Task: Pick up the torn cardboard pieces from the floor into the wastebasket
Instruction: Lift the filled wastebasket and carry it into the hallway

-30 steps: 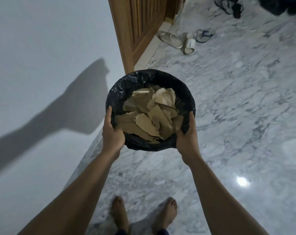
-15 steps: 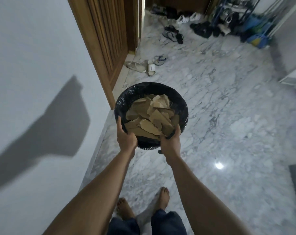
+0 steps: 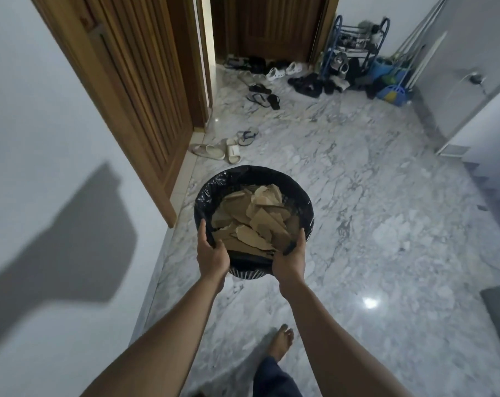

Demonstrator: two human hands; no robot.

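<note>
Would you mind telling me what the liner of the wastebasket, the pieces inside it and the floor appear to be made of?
The liner looks like thin black plastic film, glossy and crinkled. The pieces look like matte brown cardboard, with ragged torn edges. The floor seems polished grey-veined stone, probably marble; it mirrors a light.

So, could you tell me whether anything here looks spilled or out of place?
Nothing is spilled. The cardboard pieces are heaped close to the rim of the wastebasket, which the left hand and right hand hold off the floor. Only the sandals by the wooden door lie scattered.
</note>
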